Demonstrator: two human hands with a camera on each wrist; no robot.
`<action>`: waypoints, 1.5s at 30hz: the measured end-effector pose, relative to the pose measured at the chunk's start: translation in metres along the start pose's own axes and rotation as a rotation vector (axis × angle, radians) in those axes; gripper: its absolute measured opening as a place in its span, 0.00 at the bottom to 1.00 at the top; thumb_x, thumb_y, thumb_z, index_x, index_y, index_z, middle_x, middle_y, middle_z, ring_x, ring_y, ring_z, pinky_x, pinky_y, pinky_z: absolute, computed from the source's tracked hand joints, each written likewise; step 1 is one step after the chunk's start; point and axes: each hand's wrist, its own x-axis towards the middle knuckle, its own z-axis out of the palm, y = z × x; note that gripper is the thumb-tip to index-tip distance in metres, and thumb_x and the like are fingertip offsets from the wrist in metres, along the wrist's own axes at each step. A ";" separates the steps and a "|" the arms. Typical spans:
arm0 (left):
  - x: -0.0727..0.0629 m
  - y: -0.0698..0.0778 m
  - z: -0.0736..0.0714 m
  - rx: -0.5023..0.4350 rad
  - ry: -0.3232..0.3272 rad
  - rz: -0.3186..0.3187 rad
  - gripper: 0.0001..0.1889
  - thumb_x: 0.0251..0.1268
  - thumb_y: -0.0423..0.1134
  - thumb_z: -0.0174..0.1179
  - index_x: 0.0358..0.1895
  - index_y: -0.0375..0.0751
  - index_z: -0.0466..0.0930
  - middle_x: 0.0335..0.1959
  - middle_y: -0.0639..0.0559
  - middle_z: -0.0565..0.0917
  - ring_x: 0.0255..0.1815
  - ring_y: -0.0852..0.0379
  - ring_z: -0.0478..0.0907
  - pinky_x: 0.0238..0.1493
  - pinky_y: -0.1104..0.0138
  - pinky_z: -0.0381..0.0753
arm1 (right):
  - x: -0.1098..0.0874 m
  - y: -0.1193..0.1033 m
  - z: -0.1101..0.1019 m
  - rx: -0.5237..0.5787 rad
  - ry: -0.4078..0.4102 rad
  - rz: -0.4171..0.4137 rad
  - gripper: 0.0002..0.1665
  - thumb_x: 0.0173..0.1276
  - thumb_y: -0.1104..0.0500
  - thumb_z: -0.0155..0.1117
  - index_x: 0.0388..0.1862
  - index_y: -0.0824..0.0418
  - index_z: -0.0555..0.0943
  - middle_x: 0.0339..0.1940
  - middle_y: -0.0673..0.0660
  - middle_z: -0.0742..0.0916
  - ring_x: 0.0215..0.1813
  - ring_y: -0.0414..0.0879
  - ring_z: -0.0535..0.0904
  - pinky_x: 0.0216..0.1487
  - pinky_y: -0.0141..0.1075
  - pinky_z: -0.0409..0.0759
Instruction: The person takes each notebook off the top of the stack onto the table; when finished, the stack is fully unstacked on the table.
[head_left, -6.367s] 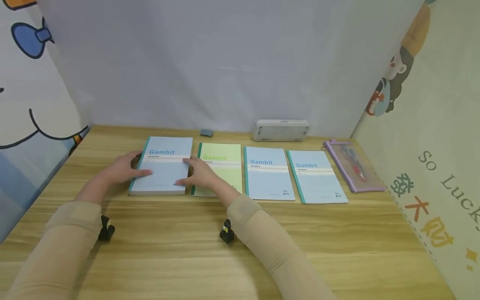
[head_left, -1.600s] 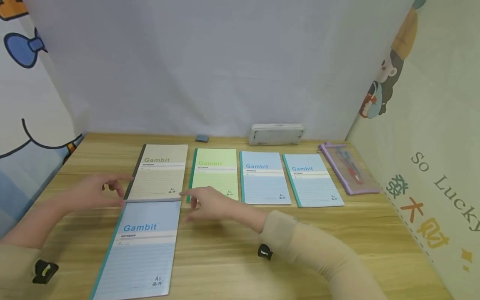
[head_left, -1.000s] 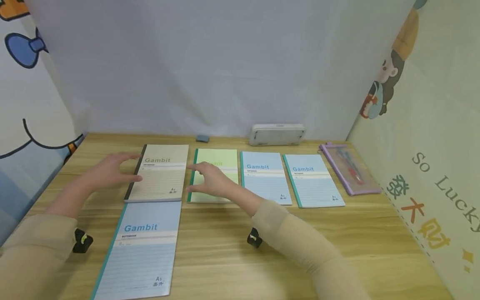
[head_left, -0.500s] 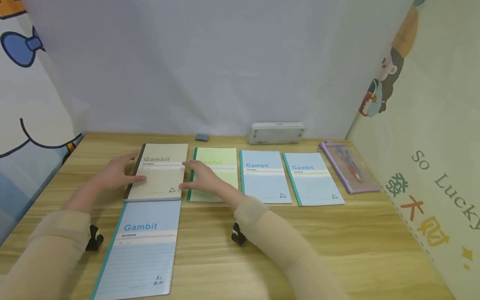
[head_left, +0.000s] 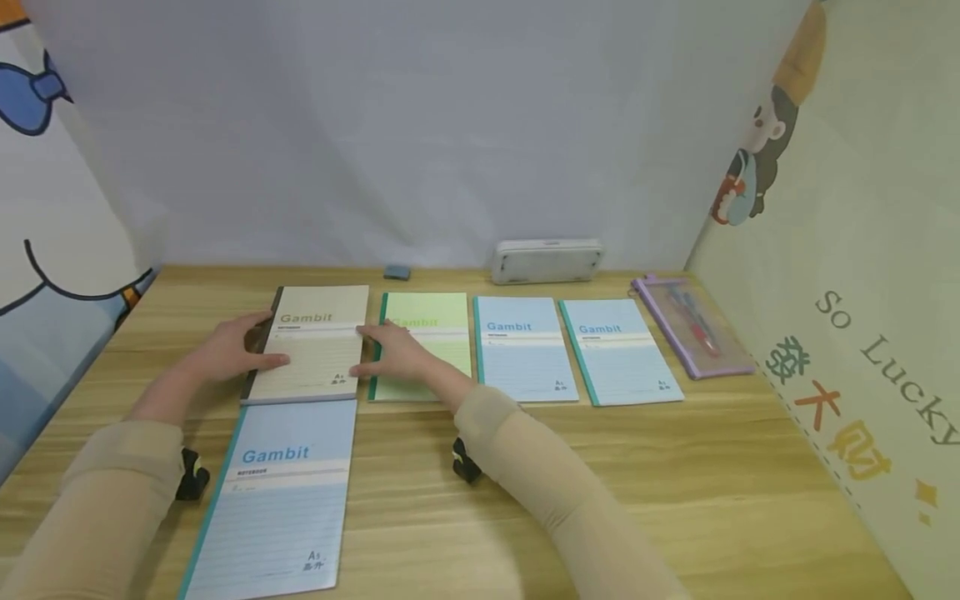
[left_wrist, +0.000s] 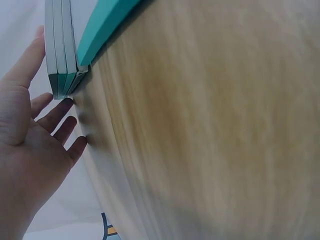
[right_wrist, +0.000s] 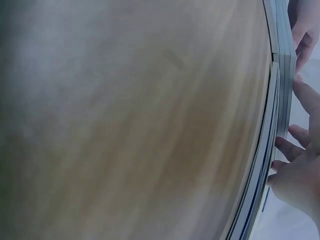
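Note:
A beige Gambit notebook (head_left: 318,358) with a dark spine tops a stack (left_wrist: 61,45) at the back left; the left wrist view shows several layers with green spine ends. My left hand (head_left: 228,348) is at the stack's spine side, thumb lying on the beige cover, fingers spread by the edge. At the opposite edge, my right hand (head_left: 401,354) touches the stack with fingertips and thumb, over part of a green notebook (head_left: 442,375). A blue notebook (head_left: 281,508) lies just in front of the stack, its green spine (left_wrist: 107,25) showing in the left wrist view.
Two more blue notebooks, one (head_left: 521,358) in the middle and one (head_left: 626,358) farther right, continue the row. Beyond them lies a purple-edged zip pouch (head_left: 693,325) with pens inside. A white case (head_left: 547,262) and a small grey block (head_left: 397,272) stand near the back cloth.
The blue notebook that topped the stack now lies in front of it, exposing the beige one. Both hands have since come back from the stack's near corners to its sides.

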 end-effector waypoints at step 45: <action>0.002 0.056 -0.030 -0.042 0.275 0.162 0.40 0.62 0.33 0.61 0.74 0.36 0.48 0.49 0.34 0.73 0.41 0.44 0.74 0.38 0.56 0.76 | -0.016 -0.007 -0.043 0.112 0.191 0.064 0.43 0.63 0.51 0.67 0.74 0.53 0.59 0.74 0.57 0.64 0.74 0.51 0.58 0.70 0.43 0.60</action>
